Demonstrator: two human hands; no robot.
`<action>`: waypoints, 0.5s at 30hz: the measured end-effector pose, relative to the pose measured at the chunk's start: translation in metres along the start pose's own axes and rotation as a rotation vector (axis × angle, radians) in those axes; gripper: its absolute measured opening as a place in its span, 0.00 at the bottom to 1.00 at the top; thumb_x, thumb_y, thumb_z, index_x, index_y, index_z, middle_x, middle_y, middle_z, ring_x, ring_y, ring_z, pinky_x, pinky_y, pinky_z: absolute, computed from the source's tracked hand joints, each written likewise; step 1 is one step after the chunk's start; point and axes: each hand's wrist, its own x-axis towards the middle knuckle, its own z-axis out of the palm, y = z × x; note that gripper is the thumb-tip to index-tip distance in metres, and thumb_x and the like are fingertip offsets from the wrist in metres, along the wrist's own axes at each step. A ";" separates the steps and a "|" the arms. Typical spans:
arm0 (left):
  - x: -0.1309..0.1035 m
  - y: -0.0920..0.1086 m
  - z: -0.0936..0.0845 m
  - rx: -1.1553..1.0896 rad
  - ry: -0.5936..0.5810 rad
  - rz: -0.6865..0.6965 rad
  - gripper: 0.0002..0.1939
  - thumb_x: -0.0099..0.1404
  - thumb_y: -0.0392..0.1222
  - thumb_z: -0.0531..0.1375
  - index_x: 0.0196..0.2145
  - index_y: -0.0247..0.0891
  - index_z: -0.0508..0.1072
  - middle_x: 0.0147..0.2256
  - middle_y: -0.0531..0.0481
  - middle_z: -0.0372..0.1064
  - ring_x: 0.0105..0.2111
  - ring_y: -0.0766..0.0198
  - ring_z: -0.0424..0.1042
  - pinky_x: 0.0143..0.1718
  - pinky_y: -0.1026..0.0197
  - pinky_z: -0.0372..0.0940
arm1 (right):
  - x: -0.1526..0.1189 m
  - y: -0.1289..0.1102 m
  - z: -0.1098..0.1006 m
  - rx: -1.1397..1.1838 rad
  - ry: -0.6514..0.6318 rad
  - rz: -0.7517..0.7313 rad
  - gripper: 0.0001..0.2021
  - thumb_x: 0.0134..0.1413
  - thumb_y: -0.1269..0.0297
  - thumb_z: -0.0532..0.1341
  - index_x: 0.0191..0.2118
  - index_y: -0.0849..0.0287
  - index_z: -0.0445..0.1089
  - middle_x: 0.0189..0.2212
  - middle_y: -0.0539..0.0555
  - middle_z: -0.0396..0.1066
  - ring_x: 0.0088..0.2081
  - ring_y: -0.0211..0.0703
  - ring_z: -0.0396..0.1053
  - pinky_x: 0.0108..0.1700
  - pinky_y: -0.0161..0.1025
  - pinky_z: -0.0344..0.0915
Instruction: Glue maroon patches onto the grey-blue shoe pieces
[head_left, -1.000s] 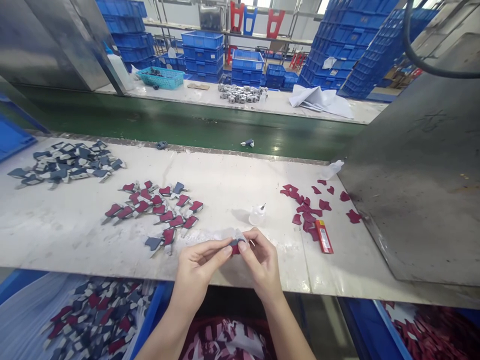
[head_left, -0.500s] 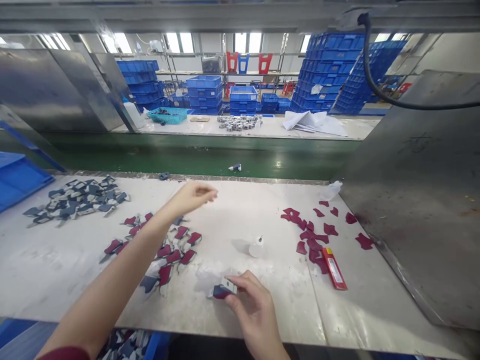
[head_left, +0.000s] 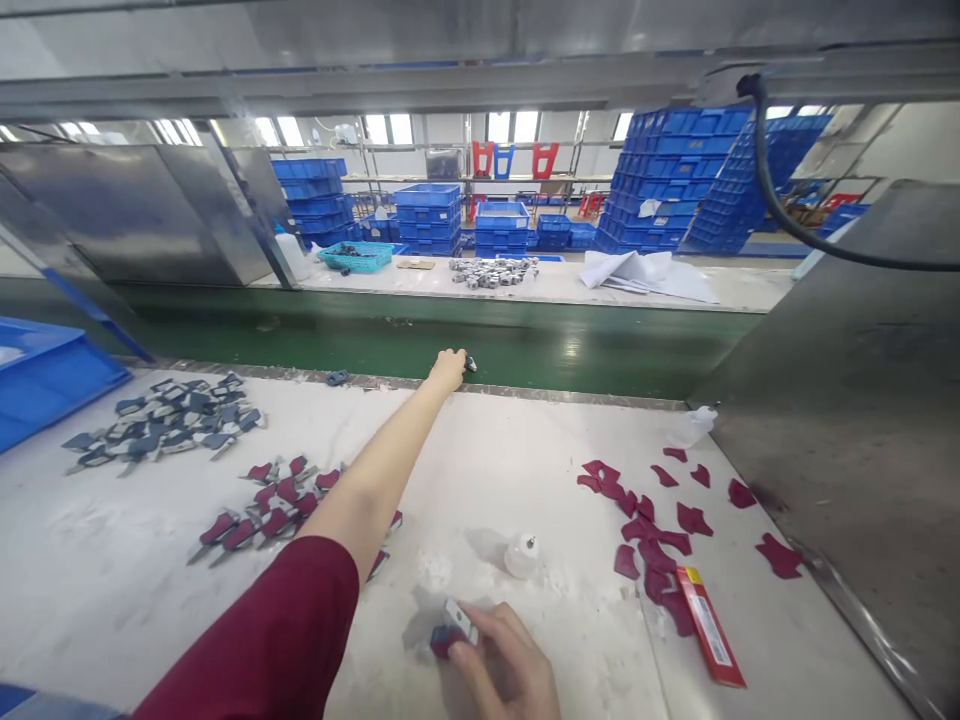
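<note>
My left hand (head_left: 448,368) stretches out to the green belt, its fingers closed on a small navy-and-white part (head_left: 471,364), mostly covered by the hand. Low in the view, my right hand (head_left: 517,660) pinches a small block-like part (head_left: 454,628) with white, navy and maroon faces between thumb and fingers. Just above it on the table stands a small clear bottle with a thin metal tip (head_left: 523,556). Beneath my left forearm lie several parts with maroon patches (head_left: 274,520), some hidden by the arm. Loose maroon pieces (head_left: 645,530) are scattered to the right.
A heap of navy-and-white parts (head_left: 172,420) lies at left beside a blue bin (head_left: 52,385). A red packet (head_left: 711,628) rests at right, near a metal panel (head_left: 847,400). The green belt (head_left: 360,335) runs across behind the white table (head_left: 510,450).
My left hand has moved forward from above the table to the belt and closed on the part there. My right hand keeps its part, now slightly turned. The view has tilted up.
</note>
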 end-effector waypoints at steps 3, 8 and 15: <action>-0.010 -0.001 -0.003 -0.058 -0.001 0.013 0.18 0.68 0.44 0.60 0.54 0.36 0.68 0.53 0.42 0.67 0.48 0.54 0.71 0.47 0.46 0.70 | 0.005 -0.008 -0.007 0.004 -0.108 0.041 0.12 0.62 0.60 0.60 0.49 0.50 0.75 0.35 0.54 0.73 0.35 0.43 0.73 0.37 0.34 0.71; -0.077 0.000 -0.026 -0.264 -0.019 0.136 0.13 0.73 0.41 0.53 0.50 0.34 0.70 0.46 0.44 0.71 0.44 0.58 0.72 0.46 0.51 0.69 | 0.007 -0.024 -0.015 -0.049 -0.223 0.030 0.15 0.65 0.65 0.56 0.54 0.52 0.71 0.42 0.56 0.73 0.43 0.44 0.74 0.44 0.36 0.72; -0.258 0.001 -0.055 -0.702 0.063 0.308 0.16 0.75 0.39 0.44 0.53 0.40 0.66 0.45 0.45 0.68 0.40 0.61 0.68 0.44 0.58 0.66 | 0.005 -0.032 -0.008 -0.139 -0.222 0.018 0.11 0.61 0.67 0.57 0.46 0.55 0.74 0.34 0.54 0.72 0.35 0.42 0.73 0.38 0.35 0.70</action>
